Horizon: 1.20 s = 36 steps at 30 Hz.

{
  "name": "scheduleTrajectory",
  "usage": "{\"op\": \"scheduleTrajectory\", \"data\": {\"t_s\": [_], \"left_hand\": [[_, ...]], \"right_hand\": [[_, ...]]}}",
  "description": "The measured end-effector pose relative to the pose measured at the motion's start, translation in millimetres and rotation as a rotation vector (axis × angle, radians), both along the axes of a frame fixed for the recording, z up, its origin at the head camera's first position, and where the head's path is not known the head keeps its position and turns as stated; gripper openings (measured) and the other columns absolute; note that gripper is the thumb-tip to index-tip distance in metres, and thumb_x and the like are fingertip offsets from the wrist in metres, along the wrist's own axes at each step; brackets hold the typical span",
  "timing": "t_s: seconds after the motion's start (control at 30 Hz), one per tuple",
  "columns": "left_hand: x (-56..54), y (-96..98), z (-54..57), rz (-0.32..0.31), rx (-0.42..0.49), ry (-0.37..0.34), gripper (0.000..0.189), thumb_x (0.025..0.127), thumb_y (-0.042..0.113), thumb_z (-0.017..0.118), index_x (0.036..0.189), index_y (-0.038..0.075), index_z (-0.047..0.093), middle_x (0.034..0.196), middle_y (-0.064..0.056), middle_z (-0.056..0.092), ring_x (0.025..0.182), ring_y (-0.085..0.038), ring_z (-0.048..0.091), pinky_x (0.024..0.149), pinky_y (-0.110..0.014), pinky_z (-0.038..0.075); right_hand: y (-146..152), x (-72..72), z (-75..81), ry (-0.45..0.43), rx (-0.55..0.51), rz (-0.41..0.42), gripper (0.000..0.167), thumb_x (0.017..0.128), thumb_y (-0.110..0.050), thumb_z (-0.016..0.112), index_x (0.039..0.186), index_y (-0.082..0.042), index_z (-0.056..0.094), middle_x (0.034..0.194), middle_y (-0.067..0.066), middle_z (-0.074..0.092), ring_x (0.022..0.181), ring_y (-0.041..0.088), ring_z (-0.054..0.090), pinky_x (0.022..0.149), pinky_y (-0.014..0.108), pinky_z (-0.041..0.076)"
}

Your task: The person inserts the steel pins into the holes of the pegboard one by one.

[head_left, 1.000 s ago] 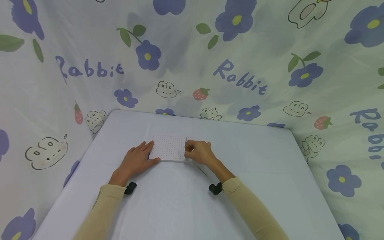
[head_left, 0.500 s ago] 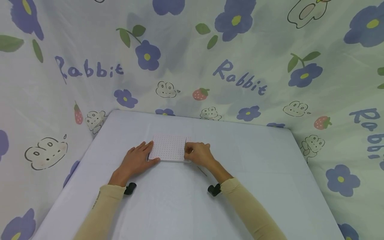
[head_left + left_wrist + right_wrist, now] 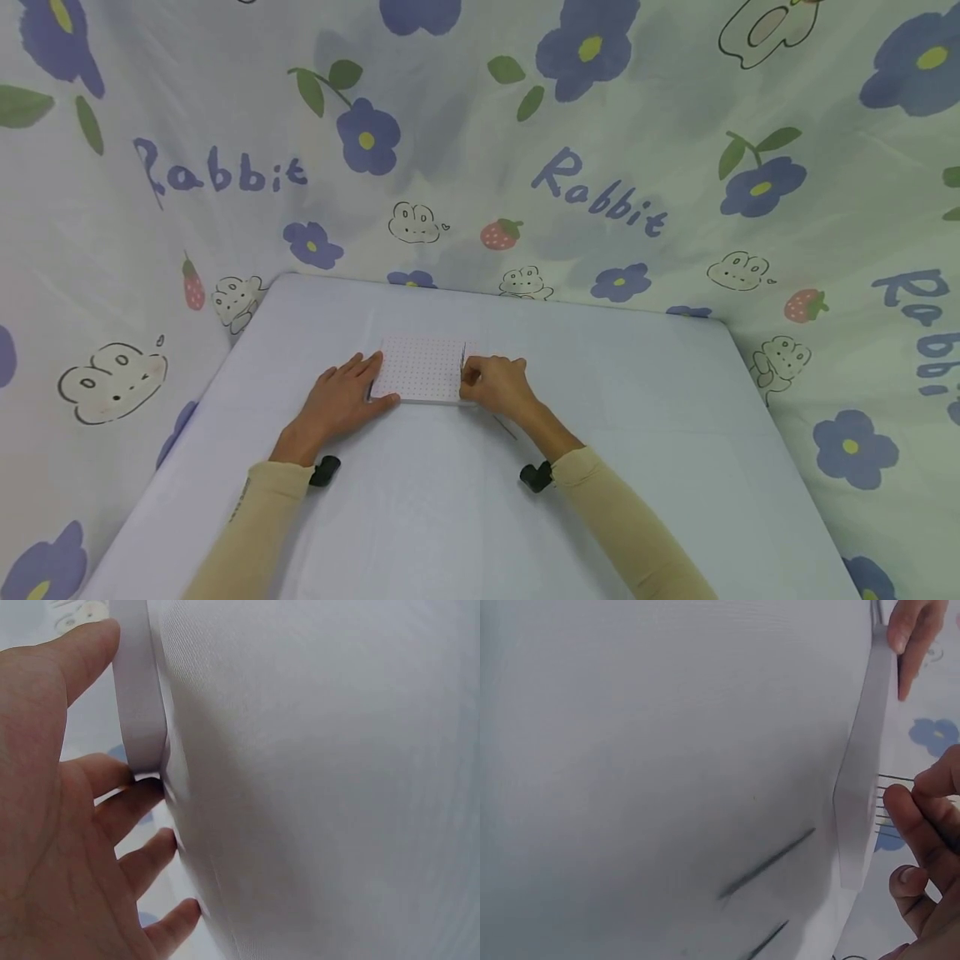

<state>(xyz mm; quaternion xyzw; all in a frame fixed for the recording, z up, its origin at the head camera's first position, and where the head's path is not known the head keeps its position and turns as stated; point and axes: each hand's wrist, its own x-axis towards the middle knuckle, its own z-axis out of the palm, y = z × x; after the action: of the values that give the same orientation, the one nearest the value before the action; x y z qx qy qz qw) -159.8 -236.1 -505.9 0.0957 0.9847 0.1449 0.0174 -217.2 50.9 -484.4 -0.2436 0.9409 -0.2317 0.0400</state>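
Bracing the white rectangular perforated board (image 3: 423, 368) on the white cloth-covered table (image 3: 420, 508), the left hand (image 3: 342, 403) rests extended fingers at its left edge; the right hand (image 3: 499, 386) pinches a thin dark rod (image 3: 895, 777). Work appears partial: upright rods (image 3: 883, 817) line the right side, two loose rods (image 3: 769, 862) seem left to handle. Rod count and the pinched rod's seating are unclear.

I counted two hands, my left hand (image 3: 341, 402) and right hand (image 3: 501, 386); two sleeves (image 3: 251, 517); two black wrist devices (image 3: 325, 471); one board (image 3: 420, 372); one table (image 3: 420, 517); two loose dark rods (image 3: 767, 864); at least five thin pins (image 3: 895, 778), exact number unclear.
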Motion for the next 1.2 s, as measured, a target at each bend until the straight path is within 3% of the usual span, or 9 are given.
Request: {"op": "scheduleTrajectory", "data": {"t_s": [0.23, 0.67, 0.9, 1.2], "left_hand": [[0.2, 0.1, -0.2, -0.008, 0.0, 0.009, 0.089, 0.095, 0.057, 0.061, 0.156, -0.001, 0.032, 0.158, -0.022, 0.036, 0.147, -0.044, 0.029, 0.114, -0.068, 0.024], [-1.4, -2.1, -2.2, -0.021, -0.006, 0.012, 0.089, 0.095, 0.058, 0.059, 0.156, -0.001, 0.032, 0.159, -0.021, 0.036, 0.147, -0.044, 0.029, 0.114, -0.068, 0.024], [-1.6, -1.3, -0.5, -0.013, -0.012, -0.007, 0.09, 0.095, 0.058, 0.058, 0.156, -0.001, 0.03, 0.16, -0.021, 0.034, 0.148, -0.044, 0.028, 0.115, -0.068, 0.023], [-1.7, -1.6, -0.7, -0.01, -0.008, -0.015, 0.09, 0.096, 0.058, 0.059, 0.157, -0.001, 0.029, 0.161, -0.02, 0.033, 0.148, -0.044, 0.027, 0.115, -0.068, 0.021]], "right_hand": [[16, 4.8, 12.1, 0.009, -0.044, -0.031, 0.005, 0.09, -0.028, 0.071, 0.089, -0.023, 0.073, 0.082, -0.016, 0.07, 0.074, 0.006, 0.06, 0.082, 0.047, 0.032], [79, 7.2, 24.8, -0.017, -0.101, -0.168, 0.014, 0.093, -0.037, 0.072, 0.096, -0.024, 0.076, 0.087, -0.015, 0.071, 0.079, 0.011, 0.062, 0.081, 0.046, 0.031], [102, 14.2, 17.0, -0.038, -0.097, -0.202, 0.019, 0.093, -0.039, 0.071, 0.103, -0.024, 0.077, 0.089, -0.013, 0.071, 0.082, 0.013, 0.062, 0.081, 0.045, 0.031], [116, 35.1, -5.4, -0.12, -0.067, -0.201, 0.022, 0.091, -0.035, 0.075, 0.108, -0.02, 0.077, 0.087, -0.013, 0.07, 0.077, 0.01, 0.06, 0.083, 0.047, 0.034]]}}
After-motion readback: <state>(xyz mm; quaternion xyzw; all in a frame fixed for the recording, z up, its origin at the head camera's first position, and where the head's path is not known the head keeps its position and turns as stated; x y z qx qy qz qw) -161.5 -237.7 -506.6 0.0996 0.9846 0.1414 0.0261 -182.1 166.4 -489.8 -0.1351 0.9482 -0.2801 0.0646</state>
